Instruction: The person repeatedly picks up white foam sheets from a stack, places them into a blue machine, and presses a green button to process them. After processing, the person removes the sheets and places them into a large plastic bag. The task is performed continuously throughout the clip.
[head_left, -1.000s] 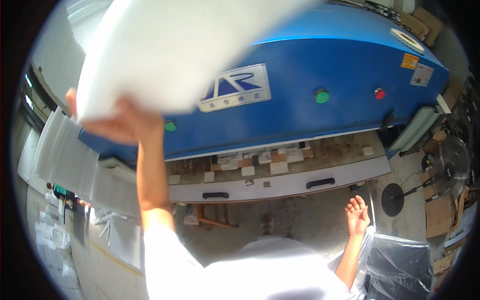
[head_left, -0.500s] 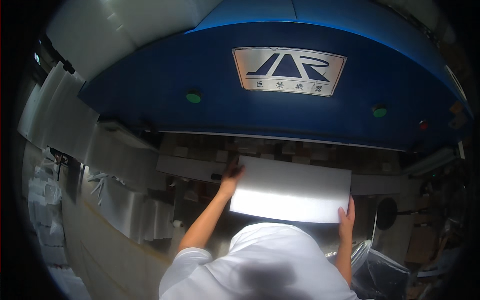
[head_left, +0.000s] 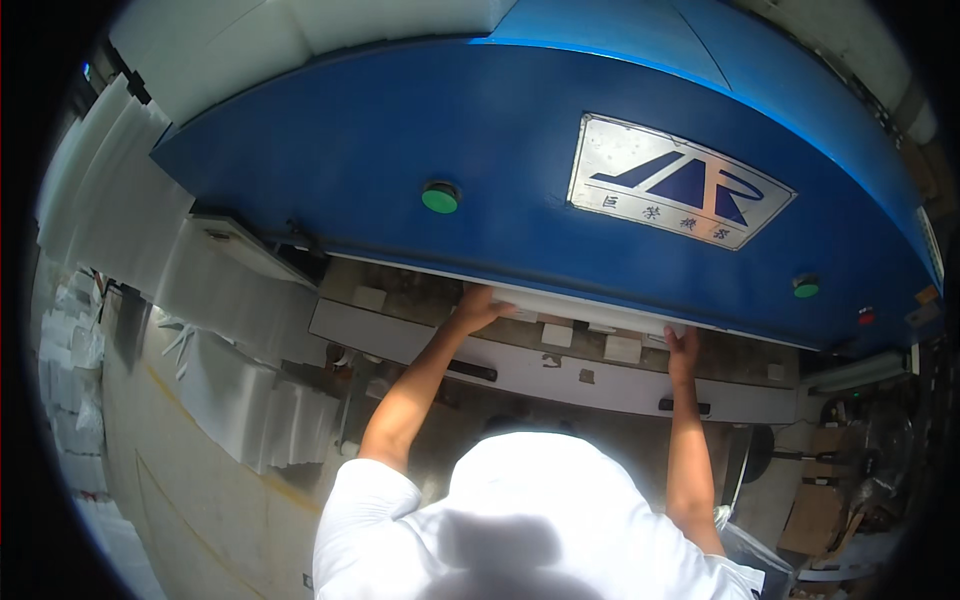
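Observation:
A white foam sheet (head_left: 590, 308) lies mostly under the front of a blue machine (head_left: 500, 140), so only a narrow strip of its near side shows. My left hand (head_left: 486, 306) grips the sheet's left end, its fingers partly hidden beneath the machine's lower edge. At the opposite end, my right hand (head_left: 682, 350) holds the sheet with the fingertips against its edge. Both arms reach forward over the machine's bed (head_left: 440, 352). Several small pale blocks (head_left: 622, 349) are fixed on the bed just in front of the sheet.
Green buttons (head_left: 440, 197) and a red one (head_left: 866, 316) sit on the blue front. Dark handles (head_left: 470, 371) line the bed's front edge. Stacked foam sheets (head_left: 235, 400) stand at left. A fan (head_left: 760, 455) and cardboard (head_left: 815, 515) are at right.
Both hands have moved forward with the foam sheet, from in front of the bed to beneath the blue machine front. The view has shifted, bringing the bed's blocks and handles into sight.

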